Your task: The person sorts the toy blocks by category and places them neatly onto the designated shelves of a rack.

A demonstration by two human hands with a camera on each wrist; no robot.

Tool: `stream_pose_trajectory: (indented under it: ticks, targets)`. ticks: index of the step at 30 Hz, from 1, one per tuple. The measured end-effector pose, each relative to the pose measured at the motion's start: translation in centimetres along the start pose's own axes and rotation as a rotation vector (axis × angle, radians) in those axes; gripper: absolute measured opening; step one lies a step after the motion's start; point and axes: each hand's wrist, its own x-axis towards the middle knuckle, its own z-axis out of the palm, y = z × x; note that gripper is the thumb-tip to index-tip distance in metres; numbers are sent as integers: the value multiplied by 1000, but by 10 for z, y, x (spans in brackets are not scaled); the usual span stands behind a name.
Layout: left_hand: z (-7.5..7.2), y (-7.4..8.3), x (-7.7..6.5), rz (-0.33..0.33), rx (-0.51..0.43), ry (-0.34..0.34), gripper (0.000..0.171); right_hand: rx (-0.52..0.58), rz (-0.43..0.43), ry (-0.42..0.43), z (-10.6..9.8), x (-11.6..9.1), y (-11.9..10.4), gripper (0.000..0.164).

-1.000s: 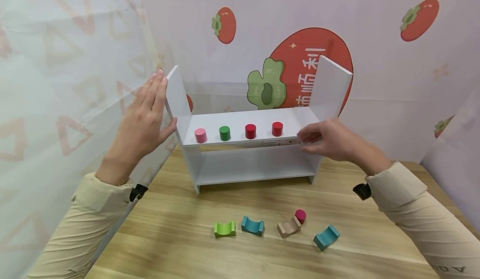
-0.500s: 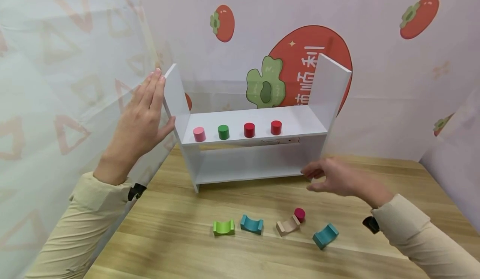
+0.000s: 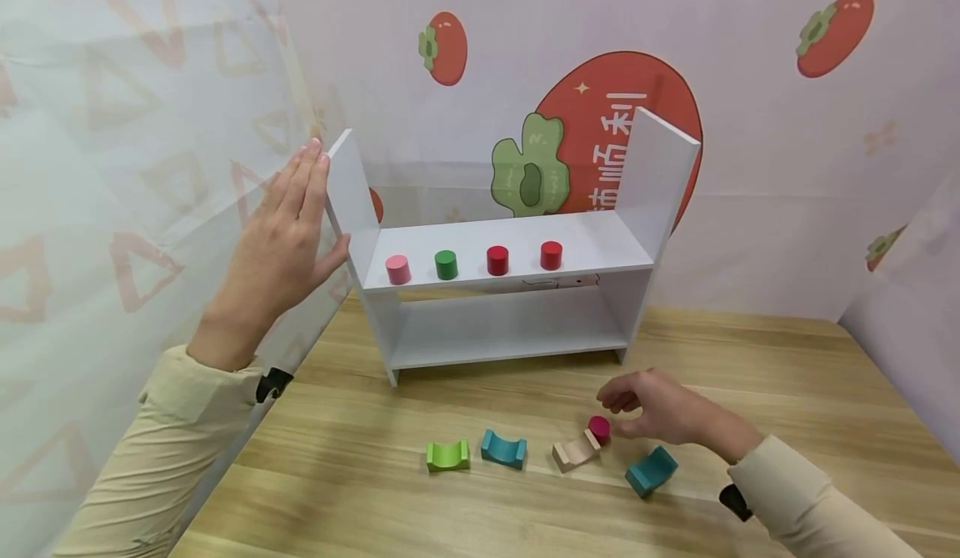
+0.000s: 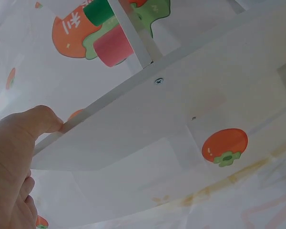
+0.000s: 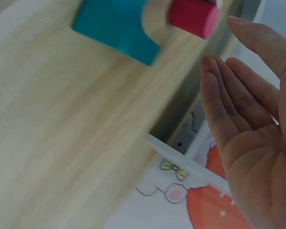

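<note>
Crimson, the upright cylinder (image 3: 599,429) is set just near-left of the right hand (image 3: 662,408), whose fingers are bent loosely, unloaded; the shelf (image 3: 510,324) is touched by the straight-fingered left hand (image 3: 279,237).

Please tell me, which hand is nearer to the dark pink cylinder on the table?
Right. The right hand is just beside the dark pink cylinder; the left hand is far away, touching the left shelf panel.

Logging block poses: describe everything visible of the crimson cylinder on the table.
The crimson cylinder is short, smooth, plain-coloured, apparently painted wood, with a flat round top. It seems to stand upright on the table, by the far end of the beige block; contact unclear. The right grip is beside it, not holding it.
</note>
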Motion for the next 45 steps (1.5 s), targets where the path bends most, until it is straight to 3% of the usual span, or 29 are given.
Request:
stream_pose_trajectory:
  ticks: [6, 12, 30, 38, 45]
  targets:
    - [0, 0, 0, -6, -4, -1, 91, 75, 5, -4, 18, -1, 9, 36]
    - [1, -1, 0, -10, -3, -2, 91, 82, 22, 1, 28, 1, 17, 35]
    - [0, 0, -1, -25, -13, -14, 92, 91, 12, 29, 33, 2, 19, 21]
    - [-1, 0, -1, -19, -10, -10, 91, 92, 0, 46, 21, 1, 10, 20]
    - [-2, 1, 0, -16, -6, -11, 92, 5, 6, 77, -8, 3, 3, 20]
